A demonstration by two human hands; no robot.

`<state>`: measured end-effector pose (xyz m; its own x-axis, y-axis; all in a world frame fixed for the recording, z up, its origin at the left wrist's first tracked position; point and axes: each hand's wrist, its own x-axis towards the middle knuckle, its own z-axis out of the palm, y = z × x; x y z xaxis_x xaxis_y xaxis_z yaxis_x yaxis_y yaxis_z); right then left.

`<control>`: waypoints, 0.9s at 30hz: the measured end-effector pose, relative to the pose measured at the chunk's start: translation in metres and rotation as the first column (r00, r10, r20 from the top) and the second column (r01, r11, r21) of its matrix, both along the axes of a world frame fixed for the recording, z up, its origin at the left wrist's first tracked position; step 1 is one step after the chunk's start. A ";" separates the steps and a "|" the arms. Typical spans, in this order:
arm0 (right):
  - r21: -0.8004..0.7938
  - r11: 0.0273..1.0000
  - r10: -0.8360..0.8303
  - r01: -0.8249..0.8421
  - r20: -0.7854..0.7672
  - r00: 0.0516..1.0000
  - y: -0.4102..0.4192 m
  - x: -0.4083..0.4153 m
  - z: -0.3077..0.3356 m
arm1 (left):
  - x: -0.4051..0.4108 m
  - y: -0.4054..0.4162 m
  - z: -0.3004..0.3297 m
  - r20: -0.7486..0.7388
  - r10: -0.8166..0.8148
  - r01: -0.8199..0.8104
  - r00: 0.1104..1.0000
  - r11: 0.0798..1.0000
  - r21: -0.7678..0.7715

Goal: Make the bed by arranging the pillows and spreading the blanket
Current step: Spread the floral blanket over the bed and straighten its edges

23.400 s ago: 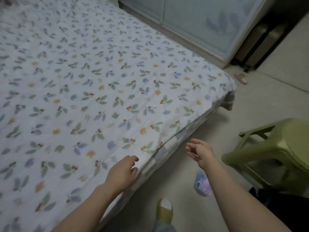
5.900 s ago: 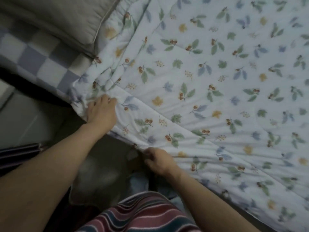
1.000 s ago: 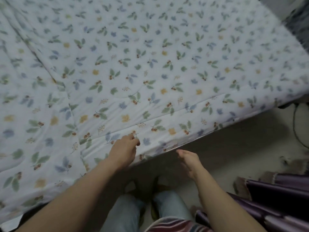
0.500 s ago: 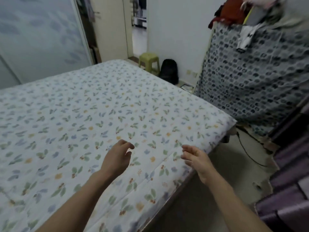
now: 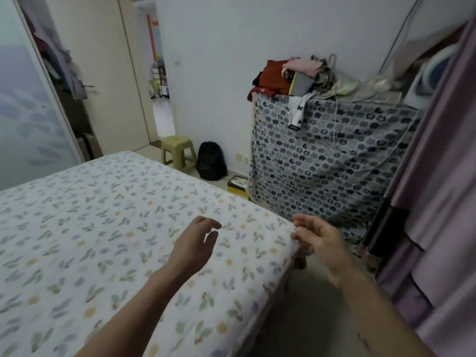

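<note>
Blanket (image 5: 108,228): white, quilted, printed with small leaves and berries; lies spread flat over the whole visible top of the bed, reaching the foot edge and the near side edge, draping a little over both.
Blanket handling: judged soft, light to medium, limp; folds and drags easily, not slippery, nothing fragile. Quilting should keep it from bunching much.
Where to take hold: best at the hem, by the foot-end corner near the right hand, or along the near side edge; pinch the edge between thumb and fingers and pull outward to flatten.
Pillows: none in view; cannot tell their place.
Left hand (image 5: 192,249): raised above the blanket near the foot-end corner, back of the hand up, wrist a little bent, forearm coming in from the near side edge.
Left grip: fingers loosely curled, thumb apart from them, nothing held; appears not to touch the blanket.
Right hand (image 5: 320,243): beyond the near side edge, just beside the foot-end corner, palm turned inward toward the bed.
Right grip: fingers relaxed and half curled, holding nothing; fingertips close to the corner hem, contact not clear.
Progress, judged: blanket looks smooth here; the corner may need only a last tug.
Around: green stool (image 5: 177,153) and black bag (image 5: 211,164) on the floor past the foot edge; a patterned cloth (image 5: 327,161) over furniture with piled clothes (image 5: 291,76); purple curtain (image 5: 438,189) at right.
</note>
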<state>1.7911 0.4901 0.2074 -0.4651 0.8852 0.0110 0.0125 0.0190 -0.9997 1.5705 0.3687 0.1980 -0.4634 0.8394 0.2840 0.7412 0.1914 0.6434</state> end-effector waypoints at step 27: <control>-0.002 0.943 -0.332 0.332 0.068 0.941 0.356 0.045 -0.010 | 0.039 0.481 -0.002 -0.022 -0.457 0.458 0.889 0.889 0.006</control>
<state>1.8366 0.8461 0.1979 -0.1442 0.9893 -0.0221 0.0816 -0.0104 -0.9966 1.6092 0.8493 0.1961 -0.0229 0.9540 0.2990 0.7573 -0.1786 0.6281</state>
